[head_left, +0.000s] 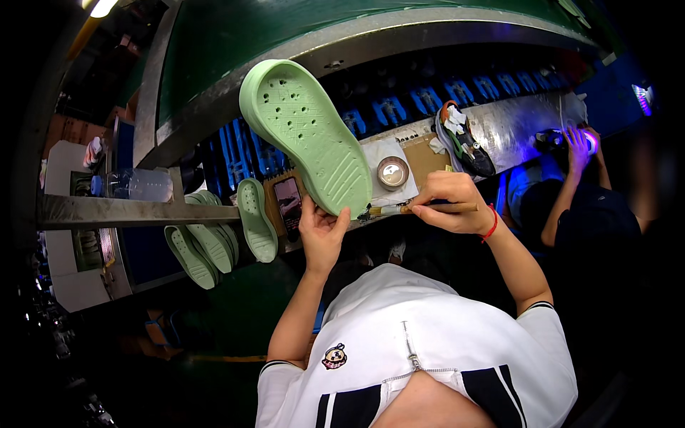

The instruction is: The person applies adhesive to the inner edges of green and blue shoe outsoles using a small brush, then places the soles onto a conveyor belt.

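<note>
A pale green shoe sole, dotted with small holes and ridged near its lower end, is tilted up in front of me. My left hand grips that lower end, thumb on the near face. From the right, my right hand is closed around the wooden handle of a brush. The bristle end is at the sole's lower right edge, apparently touching it. Just beyond my right hand, a round open tin stands on a pale sheet on the bench.
Several more green soles lie at the left, with a single one beside a phone. A metal rail crosses there, near a clear bottle. A dark sneaker stands right of the tin. Farther right, another person's hands handle a shoe.
</note>
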The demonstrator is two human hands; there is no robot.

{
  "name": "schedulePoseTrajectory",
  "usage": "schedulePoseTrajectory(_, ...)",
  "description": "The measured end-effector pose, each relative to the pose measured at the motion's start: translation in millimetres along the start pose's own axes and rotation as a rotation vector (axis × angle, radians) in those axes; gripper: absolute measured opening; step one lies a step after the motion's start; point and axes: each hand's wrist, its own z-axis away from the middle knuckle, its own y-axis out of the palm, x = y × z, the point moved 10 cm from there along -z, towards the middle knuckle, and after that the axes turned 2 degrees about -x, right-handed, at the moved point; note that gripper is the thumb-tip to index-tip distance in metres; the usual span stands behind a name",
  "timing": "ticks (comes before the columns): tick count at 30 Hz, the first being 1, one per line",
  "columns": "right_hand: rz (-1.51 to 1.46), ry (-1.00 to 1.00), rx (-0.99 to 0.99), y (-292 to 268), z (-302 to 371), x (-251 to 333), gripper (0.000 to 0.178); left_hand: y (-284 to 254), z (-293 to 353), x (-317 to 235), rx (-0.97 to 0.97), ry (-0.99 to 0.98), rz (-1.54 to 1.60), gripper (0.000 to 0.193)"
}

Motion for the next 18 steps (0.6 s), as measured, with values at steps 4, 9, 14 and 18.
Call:
schedulePoseTrajectory(4,-0.001,-0.019,0.010,9,0,-1,0.004,1,-2,4,0.000,0.002,0.010,0.052)
schedulePoseTrajectory(9,-0.024,0.043,-0.106,-5,1,-9,0.003,6,-7,5,0.031,-0.021,0.001,0.051)
schedulePoseTrajectory(14,-0.239,0.235,-0.268,-31,26,-27,0.004,26,-19,-2,0.146,-0.104,0.024,0.054)
schedulePoseTrajectory(18,-0.485,0.329,-0.653,-75,77,-51,0.007,66,-47,-24,0.297,-0.087,0.160,0.051)
